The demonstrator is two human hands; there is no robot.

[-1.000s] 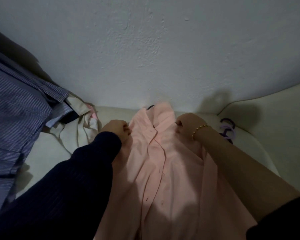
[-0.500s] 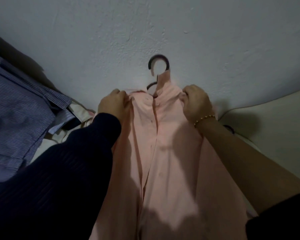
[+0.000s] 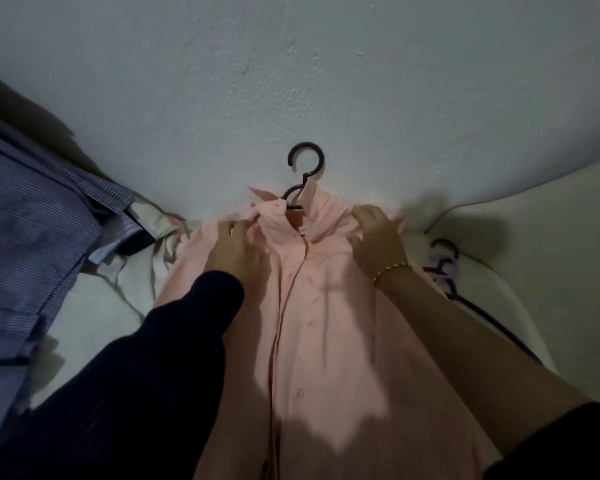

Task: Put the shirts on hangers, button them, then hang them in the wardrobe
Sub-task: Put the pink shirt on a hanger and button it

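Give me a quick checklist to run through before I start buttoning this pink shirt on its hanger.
1. Hanger inside the pink shirt, hook clear above the neck: ok.
2. Collar lying flat: not ok, it is bunched on the left hand's side.
3. Both shoulders held: ok, left hand and right hand each grip fabric near the collar.
4. Neck closed: not ok, it gapes and the hanger shows through.
5. Buttons lower on the placket fastened: cannot tell.
6. Spare hangers at hand for the next shirt: ok, lying right of the pink shirt.
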